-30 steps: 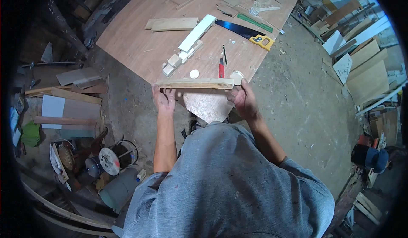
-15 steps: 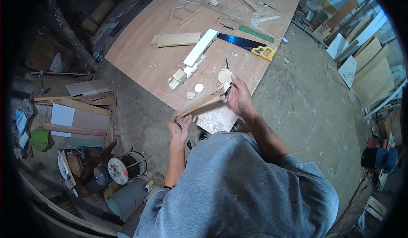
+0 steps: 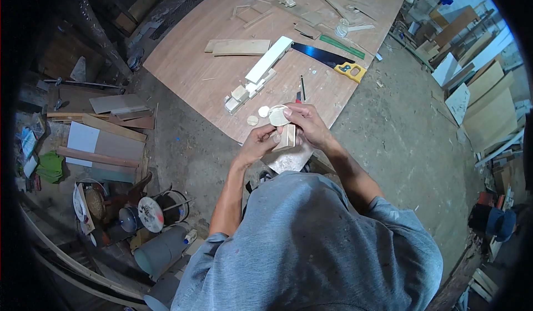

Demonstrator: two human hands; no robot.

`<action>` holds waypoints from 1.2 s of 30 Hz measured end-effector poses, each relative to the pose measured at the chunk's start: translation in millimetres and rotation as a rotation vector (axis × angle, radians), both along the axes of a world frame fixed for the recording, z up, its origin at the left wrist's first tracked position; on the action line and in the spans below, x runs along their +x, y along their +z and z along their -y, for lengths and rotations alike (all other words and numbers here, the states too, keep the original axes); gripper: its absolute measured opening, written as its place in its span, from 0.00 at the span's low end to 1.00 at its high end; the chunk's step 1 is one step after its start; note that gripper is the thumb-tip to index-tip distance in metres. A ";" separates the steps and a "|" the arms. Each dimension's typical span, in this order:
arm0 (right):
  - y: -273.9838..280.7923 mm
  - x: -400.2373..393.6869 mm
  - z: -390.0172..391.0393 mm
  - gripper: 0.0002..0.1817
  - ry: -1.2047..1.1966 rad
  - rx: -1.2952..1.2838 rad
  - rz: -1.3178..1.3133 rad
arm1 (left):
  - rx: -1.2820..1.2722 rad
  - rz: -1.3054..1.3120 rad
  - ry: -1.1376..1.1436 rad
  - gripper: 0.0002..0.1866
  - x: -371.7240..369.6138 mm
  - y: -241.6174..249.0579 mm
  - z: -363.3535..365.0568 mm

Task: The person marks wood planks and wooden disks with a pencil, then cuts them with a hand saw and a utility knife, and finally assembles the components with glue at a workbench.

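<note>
Both of my hands are together at the near corner of the table. My right hand [image 3: 308,124] pinches a round wooden disc [image 3: 278,117] at its right edge. Just beneath the disc, my left hand [image 3: 257,147] has its fingers on a short-looking pale wooden piece [image 3: 288,135], seen nearly end-on. The right hand's lower fingers are hidden behind this piece. Two smaller wooden discs, one [image 3: 264,111] near my fingers and another [image 3: 252,120] farther left, lie flat on the tabletop. Beyond them stands a wooden toy truck [image 3: 240,94] with a long white top [image 3: 269,60].
A handsaw [image 3: 350,71] with a yellow handle lies by the table's [image 3: 183,67] right edge, near a green ruler [image 3: 347,46] and a dark pencil [image 3: 302,88]. Boards [image 3: 241,47] rest farther left. Spools and a grey cylinder [image 3: 161,253] crowd the floor at left.
My left hand has moved up and right to meet the right hand. The long wooden piece has swung from a diagonal to nearly end-on. The disc has shifted left and down with my right hand.
</note>
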State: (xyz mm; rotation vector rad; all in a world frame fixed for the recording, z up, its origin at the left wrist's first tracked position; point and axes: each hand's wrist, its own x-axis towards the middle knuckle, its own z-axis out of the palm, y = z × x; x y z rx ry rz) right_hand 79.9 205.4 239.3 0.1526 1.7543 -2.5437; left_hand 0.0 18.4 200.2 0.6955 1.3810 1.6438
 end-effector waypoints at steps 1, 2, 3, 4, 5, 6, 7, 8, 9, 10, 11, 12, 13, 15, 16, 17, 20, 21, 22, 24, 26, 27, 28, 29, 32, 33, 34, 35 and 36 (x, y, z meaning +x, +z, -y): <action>-1.3 -0.2 -2.8 0.18 -0.005 0.003 -0.004 | -0.010 0.012 -0.065 0.24 -5.4 -3.3 -2.3; -2.4 0.2 -6.2 0.19 -0.008 -0.001 -0.020 | -0.020 0.022 -0.131 0.26 -8.7 -5.2 -4.4; 0.8 0.5 -8.3 0.20 -0.014 -0.005 -0.038 | -0.018 0.016 -0.140 0.26 -7.0 -0.3 -7.9; 3.8 2.1 -10.1 0.20 -0.026 -0.003 -0.042 | 0.025 0.010 -0.041 0.23 -1.7 5.5 -11.6; 7.6 4.1 -12.4 0.20 -0.087 -0.025 -0.056 | 0.069 0.004 0.059 0.21 1.5 9.4 -14.7; 14.0 5.5 -13.2 0.21 -0.144 -0.048 -0.071 | 0.071 0.000 0.051 0.21 1.0 7.7 -16.3; 19.0 7.3 -14.5 0.21 -0.192 -0.126 -0.135 | 0.048 -0.034 0.097 0.18 -0.4 4.2 -17.1; 17.8 8.9 -15.8 0.21 -0.193 -0.125 -0.140 | 0.024 -0.068 0.147 0.16 -1.5 2.1 -17.0; 15.4 10.9 -17.0 0.21 -0.268 -0.162 -0.198 | 0.024 -0.091 0.169 0.13 -0.2 6.9 -18.1; 13.4 12.9 -18.0 0.20 -0.342 -0.198 -0.257 | 0.028 -0.095 0.170 0.13 2.2 11.6 -19.8; 11.2 16.6 -17.5 0.19 -0.365 -0.254 -0.263 | 0.065 -0.075 0.193 0.14 5.5 16.9 -21.6; 8.3 19.4 -15.7 0.19 -0.365 -0.252 -0.265 | 0.102 -0.053 0.214 0.15 8.3 21.2 -23.2; 5.1 22.3 -13.4 0.19 -0.374 -0.174 -0.306 | 0.103 -0.054 0.213 0.15 10.5 24.7 -24.6; 3.0 30.5 -11.2 0.22 -0.354 -0.083 -0.300 | 0.155 -0.116 0.264 0.17 13.1 29.4 -26.7; 2.6 32.6 -7.9 0.22 -0.353 -0.083 -0.301 | 0.156 -0.117 0.264 0.17 13.1 30.2 -26.2; 2.2 34.1 -4.1 0.22 -0.370 -0.085 -0.322 | 0.160 -0.124 0.269 0.18 13.0 30.7 -25.6; 4.8 37.1 4.1 0.26 -0.408 -0.073 -0.334 | 0.186 -0.136 0.284 0.19 15.1 34.6 -24.1; 12.5 37.6 7.4 0.27 -0.418 -0.014 -0.329 | 0.210 -0.140 0.294 0.19 16.1 36.0 -23.9; 16.6 38.2 9.4 0.29 -0.427 0.045 -0.324 | 0.210 -0.141 0.294 0.19 16.3 37.0 -24.0; 9.6 39.1 11.1 0.31 -0.403 0.074 -0.317 | 0.227 -0.127 0.334 0.19 16.7 37.8 -24.6; 2.4 40.7 13.0 0.33 -0.375 0.102 -0.307 | 0.263 -0.011 0.393 0.19 16.8 37.2 -26.1; 0.7 41.8 14.0 0.32 -0.368 0.053 -0.282 | 0.300 0.104 0.452 0.19 16.0 37.0 -26.4; -1.1 42.6 15.2 0.31 -0.359 0.003 -0.257 | 0.298 0.105 0.457 0.19 13.9 36.5 -25.4; -3.6 43.8 16.8 0.31 -0.353 -0.001 -0.254 | 0.351 0.233 0.493 0.18 11.2 35.4 -23.7; -9.9 51.2 22.6 0.31 -0.404 -0.053 -0.214 | 0.434 0.366 0.557 0.17 3.0 33.6 -21.0; -11.1 54.4 23.1 0.31 -0.383 -0.033 -0.170 | 0.460 0.419 0.558 0.17 -1.5 32.2 -18.3; -11.9 56.7 23.1 0.31 -0.362 -0.012 -0.127 | 0.488 0.472 0.556 0.16 -5.2 31.0 -16.4; -12.7 58.2 23.3 0.31 -0.359 -0.015 -0.124 | 0.491 0.453 0.571 0.14 -7.7 29.3 -15.5; -13.5 60.4 23.7 0.31 -0.344 0.000 -0.093 | 0.486 0.455 0.575 0.14 -11.2 28.1 -13.8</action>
